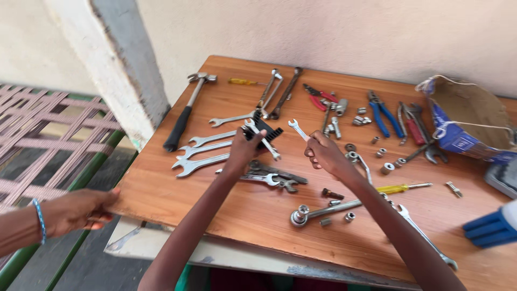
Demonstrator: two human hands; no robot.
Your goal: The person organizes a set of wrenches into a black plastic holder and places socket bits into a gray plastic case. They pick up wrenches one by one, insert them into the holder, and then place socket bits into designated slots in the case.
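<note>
My left hand point(243, 152) is raised over the wooden table point(177, 210) and grips a black plastic wrench rack point(265, 129). One silver wrench point(267, 146) sits slanted in the rack. My right hand point(325, 154) is just to the right of it, closed on the lower end of a small silver open-end wrench point(297, 129), whose jaw points up and left toward the rack. The two hands are a short gap apart. Beneath them several more wrenches point(272, 178) lie flat on the table.
Three wrenches point(207, 151) and a black-handled hammer point(182, 117) lie at the left. Red pliers point(321, 97), blue pliers point(385, 117), loose sockets, a ratchet point(323, 210), a yellow screwdriver point(401, 188) and a cloth bag point(469, 121) lie right. Another person's hand point(75, 211) grips the table's left edge.
</note>
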